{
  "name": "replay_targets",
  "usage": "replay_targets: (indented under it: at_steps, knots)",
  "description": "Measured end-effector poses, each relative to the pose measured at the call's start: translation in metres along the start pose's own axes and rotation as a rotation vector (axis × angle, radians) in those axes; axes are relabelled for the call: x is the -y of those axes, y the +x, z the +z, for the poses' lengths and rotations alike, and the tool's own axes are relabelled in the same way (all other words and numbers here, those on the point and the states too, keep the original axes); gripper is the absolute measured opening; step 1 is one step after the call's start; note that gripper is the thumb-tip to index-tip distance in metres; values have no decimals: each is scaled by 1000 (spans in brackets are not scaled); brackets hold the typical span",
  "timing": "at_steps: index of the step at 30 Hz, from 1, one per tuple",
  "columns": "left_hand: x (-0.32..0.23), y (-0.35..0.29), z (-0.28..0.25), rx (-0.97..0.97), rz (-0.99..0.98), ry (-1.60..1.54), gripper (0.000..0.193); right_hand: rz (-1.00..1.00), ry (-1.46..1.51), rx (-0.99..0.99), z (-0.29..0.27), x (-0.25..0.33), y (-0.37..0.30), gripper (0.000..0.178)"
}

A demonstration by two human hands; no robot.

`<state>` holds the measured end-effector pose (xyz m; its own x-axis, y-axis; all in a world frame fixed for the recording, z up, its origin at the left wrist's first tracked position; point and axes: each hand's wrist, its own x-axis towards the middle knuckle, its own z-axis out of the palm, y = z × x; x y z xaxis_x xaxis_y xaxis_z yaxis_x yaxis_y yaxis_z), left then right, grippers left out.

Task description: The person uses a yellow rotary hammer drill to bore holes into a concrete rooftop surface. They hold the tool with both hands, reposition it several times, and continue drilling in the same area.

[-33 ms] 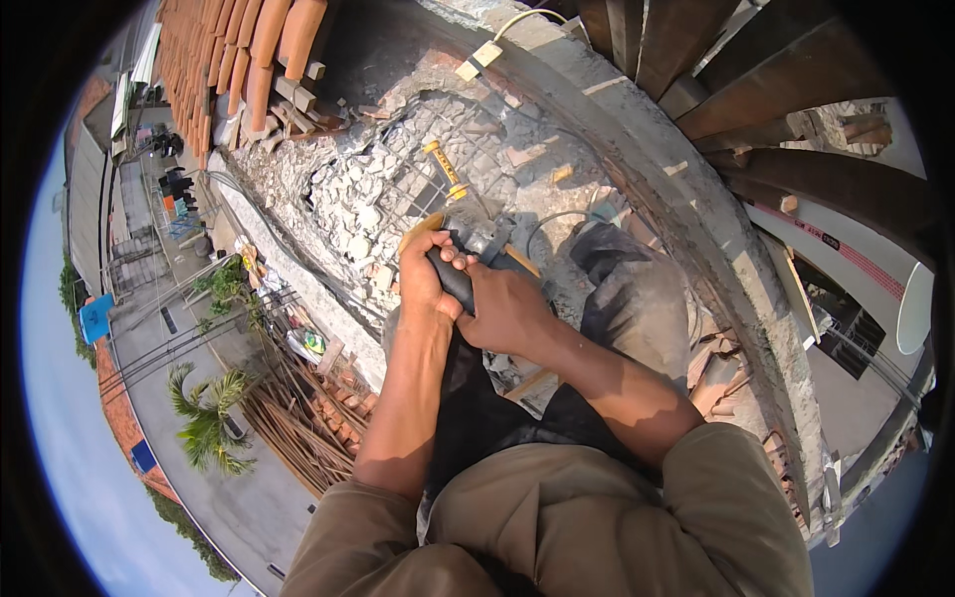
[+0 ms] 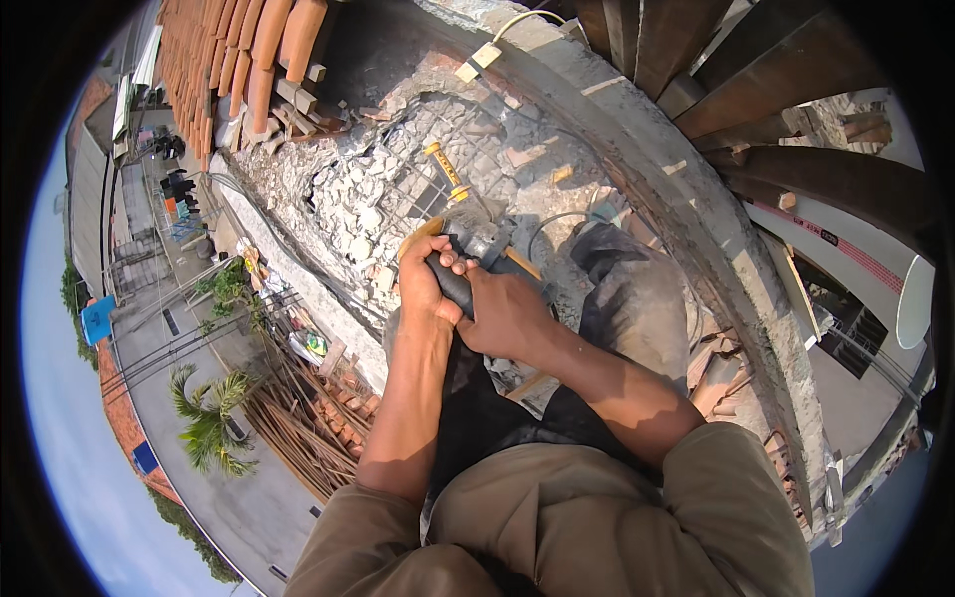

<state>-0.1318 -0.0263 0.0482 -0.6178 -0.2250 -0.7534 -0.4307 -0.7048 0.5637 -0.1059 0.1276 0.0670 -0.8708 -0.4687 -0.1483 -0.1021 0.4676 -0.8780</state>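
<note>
Both my hands are closed round the black grip of a power tool with a grey metal body (image 2: pixel 481 239). Its kind is hard to make out, as its front blends into dusty rubble. Wrapped over the grip from the left is my left hand (image 2: pixel 422 284); my right hand (image 2: pixel 505 310) clasps it from the right, close against the left. A yellowish-brown curved part shows just beyond my left fingers, and a short yellow rod sticks out beyond my right. Farther ahead, a yellow bar with wide ends and dark markings (image 2: pixel 447 171) lies over exposed metal mesh (image 2: pixel 423 194).
Broken concrete (image 2: pixel 368 209) spreads ahead and left. Clay roof tiles (image 2: pixel 249 60) are stacked at the far left, above a drop to the street. A concrete ledge (image 2: pixel 716 209) curves along the right, with dark beams (image 2: pixel 786 95) beyond. A cable (image 2: pixel 557 216) loops beside the tool.
</note>
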Motion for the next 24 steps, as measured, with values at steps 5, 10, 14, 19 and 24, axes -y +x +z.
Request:
replay_targets:
  at_steps: [5, 10, 14, 19, 24]
  knots:
    - [21, -7, -12, 29, -104, -90, 18, 12, -49, 59, 0, -3, -24, 80]
    - [43, 16, -24, -22, -109, -51, 17, 47, -17, 63, 13, -24, -25, 81]
    - [32, 26, -34, -25, -150, 3, 16, 60, -62, 55, 32, -25, -23, 79]
    - [18, 40, -32, -29, -138, 100, 13, 194, 27, 49, 31, -12, -9, 78]
    - [2, 83, -11, 96, -76, 338, 12, 187, 104, 43, 12, -3, 11, 63]
